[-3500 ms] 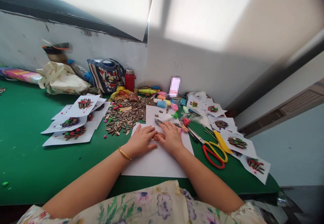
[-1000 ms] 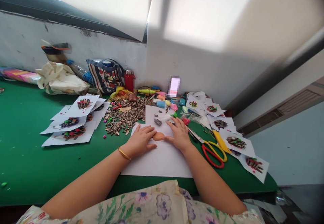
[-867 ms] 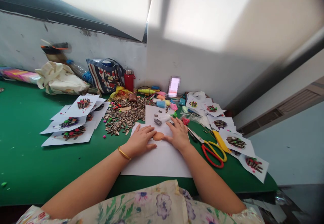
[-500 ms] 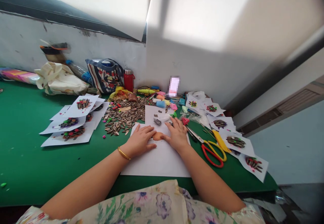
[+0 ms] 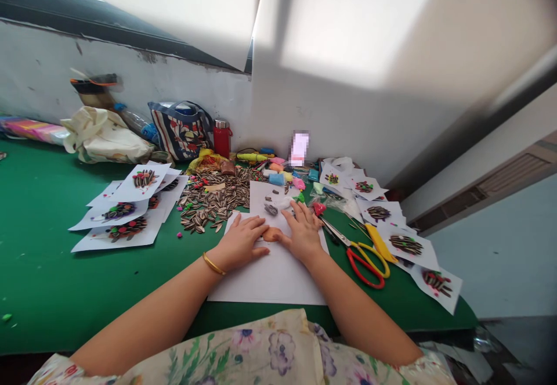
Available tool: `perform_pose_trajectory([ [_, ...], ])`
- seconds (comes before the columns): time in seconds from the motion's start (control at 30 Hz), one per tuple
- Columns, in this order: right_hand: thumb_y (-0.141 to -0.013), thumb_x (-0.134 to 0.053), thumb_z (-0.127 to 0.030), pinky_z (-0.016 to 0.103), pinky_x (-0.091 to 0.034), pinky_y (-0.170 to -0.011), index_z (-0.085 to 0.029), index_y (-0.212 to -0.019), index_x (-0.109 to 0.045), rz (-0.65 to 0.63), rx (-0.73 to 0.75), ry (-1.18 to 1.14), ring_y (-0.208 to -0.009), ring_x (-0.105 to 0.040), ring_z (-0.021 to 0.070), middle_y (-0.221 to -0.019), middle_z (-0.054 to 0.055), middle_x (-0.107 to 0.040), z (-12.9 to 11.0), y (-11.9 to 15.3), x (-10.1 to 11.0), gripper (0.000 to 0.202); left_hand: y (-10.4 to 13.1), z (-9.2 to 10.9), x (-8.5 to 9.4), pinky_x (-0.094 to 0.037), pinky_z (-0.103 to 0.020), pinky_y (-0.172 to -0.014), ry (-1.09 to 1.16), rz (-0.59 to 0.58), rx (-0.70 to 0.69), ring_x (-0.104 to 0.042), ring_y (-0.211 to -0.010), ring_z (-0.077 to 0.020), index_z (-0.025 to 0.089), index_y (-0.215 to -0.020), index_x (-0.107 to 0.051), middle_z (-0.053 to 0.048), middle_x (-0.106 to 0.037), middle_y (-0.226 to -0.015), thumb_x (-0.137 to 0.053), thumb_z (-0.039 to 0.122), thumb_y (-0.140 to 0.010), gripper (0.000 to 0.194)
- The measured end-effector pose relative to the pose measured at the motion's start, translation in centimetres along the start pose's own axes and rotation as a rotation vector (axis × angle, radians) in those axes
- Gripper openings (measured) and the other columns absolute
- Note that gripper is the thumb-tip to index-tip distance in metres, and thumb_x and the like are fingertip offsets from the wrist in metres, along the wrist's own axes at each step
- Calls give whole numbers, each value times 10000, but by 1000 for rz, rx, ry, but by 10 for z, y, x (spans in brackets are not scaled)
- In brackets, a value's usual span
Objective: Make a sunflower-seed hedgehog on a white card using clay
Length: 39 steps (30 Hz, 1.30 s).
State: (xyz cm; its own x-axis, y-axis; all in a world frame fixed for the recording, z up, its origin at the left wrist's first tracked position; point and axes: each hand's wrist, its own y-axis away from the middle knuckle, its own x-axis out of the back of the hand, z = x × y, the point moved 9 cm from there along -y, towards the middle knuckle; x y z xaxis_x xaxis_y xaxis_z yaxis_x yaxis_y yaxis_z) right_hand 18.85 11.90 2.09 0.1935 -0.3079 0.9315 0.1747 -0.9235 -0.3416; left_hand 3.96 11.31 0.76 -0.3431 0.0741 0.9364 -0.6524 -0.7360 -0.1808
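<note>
A flattened orange-brown piece of clay [image 5: 272, 234] lies on a white sheet of paper [image 5: 270, 274] in front of me. My left hand [image 5: 242, 241] rests on the sheet at the clay's left edge, fingers spread. On the other side my right hand [image 5: 303, 233] lies with its fingers apart and its thumb touching the clay's right edge. Neither hand holds anything. Just beyond the clay, a small grey clump [image 5: 270, 209] sits on a second white paper [image 5: 257, 192].
Striped sunflower seeds [image 5: 213, 199] are heaped at the back left. Scissors [image 5: 365, 257] with red and yellow handles lie right of my right hand. Decorated cards [image 5: 130, 225] are piled left, others [image 5: 407, 244] right. A red bottle [image 5: 221, 138] and coloured clay lumps [image 5: 275, 178] stand behind.
My right hand has shifted very slightly at the clay's edge, its fingers moving a little left. My left hand looks unmoved.
</note>
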Motion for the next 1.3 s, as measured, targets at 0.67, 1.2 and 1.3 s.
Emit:
perform_pose_trajectory([
  [0.67, -811, -645, -575, 506, -259, -1042, -281, -1339, -549, 18, 15, -66, -1387, -280, 333, -1536, 88, -369, -25, -2, -1, 611, -1, 1, 2, -119, -603, -1168, 2, 15, -3, -410, -1361, -311, 271, -1364, -512, -114, -504, -1439, -647, 509, -825, 604],
  [1.2, -962, -458, -405, 506, -229, -1099, -241, -1394, -504, -133, 227, -22, -1420, -276, 280, -1529, 66, -397, -24, 33, 6, 465, 3, -4, 4, -100, -610, -1166, -81, 66, 85, -390, -1373, -291, 242, -1370, -489, -122, -480, -1461, -611, 492, -859, 582],
  [1.3, -965, -401, -539, 525, -212, -1112, -206, -1454, -426, -197, 260, -2, -1452, -216, 280, -1552, 76, -351, -29, 35, -3, 592, 3, -5, 3, -114, -607, -1167, -90, 65, 93, -390, -1372, -289, 243, -1364, -494, -120, -477, -1463, -608, 501, -857, 580],
])
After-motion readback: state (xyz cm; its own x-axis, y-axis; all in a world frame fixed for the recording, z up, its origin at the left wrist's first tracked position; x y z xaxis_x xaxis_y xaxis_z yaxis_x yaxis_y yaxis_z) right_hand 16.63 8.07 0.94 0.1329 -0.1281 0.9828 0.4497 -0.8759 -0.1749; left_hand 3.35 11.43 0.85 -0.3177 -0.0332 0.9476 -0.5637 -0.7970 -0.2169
